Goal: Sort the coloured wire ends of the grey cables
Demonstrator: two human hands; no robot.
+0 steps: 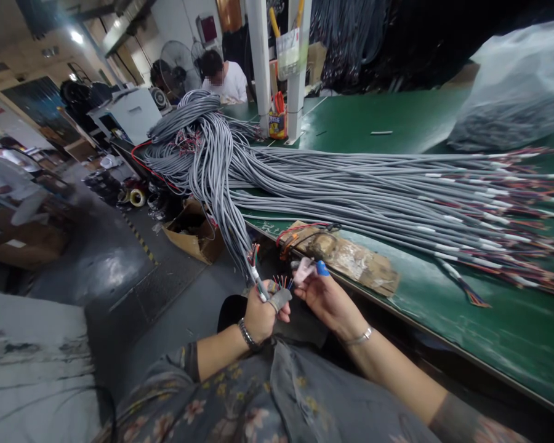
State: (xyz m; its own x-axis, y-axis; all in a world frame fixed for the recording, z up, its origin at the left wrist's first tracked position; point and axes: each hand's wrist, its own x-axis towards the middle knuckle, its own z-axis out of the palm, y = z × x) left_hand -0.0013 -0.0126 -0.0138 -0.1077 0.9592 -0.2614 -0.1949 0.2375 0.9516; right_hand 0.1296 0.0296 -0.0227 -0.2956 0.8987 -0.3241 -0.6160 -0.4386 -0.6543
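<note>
Gray cable (260, 289): Held in front of the person's body, just off the near edge of the green table (512, 351), its end split into thin colored wires (284, 282).
Left hand (261, 317): Closed around the cable's jacket, a gray wrap (281, 299) covering one digit.
Right hand (325, 298): Fingers bent beside the wire tips, blue tape (322, 268) on one fingertip; whether they pinched a strand could not be told.
Handling: Judged light at the end and springy along its length, the smooth jacket likely to twist; the wires looked soft, easily bent and most fragile.
Best hold: Jacket just behind the wires seemed surest, leaving the strands free.
Cable bundle (221, 166): Draped over the table's edge, its weight likely to drag on anything drawn from it.
Worn board (362, 271): Lay at the table's edge near the right hand, crowding that side.
Cable rows (351, 184): Stretched across the table beyond, bared ends at the far right.
Cardboard box (191, 237): Stood open below the bundle.
</note>
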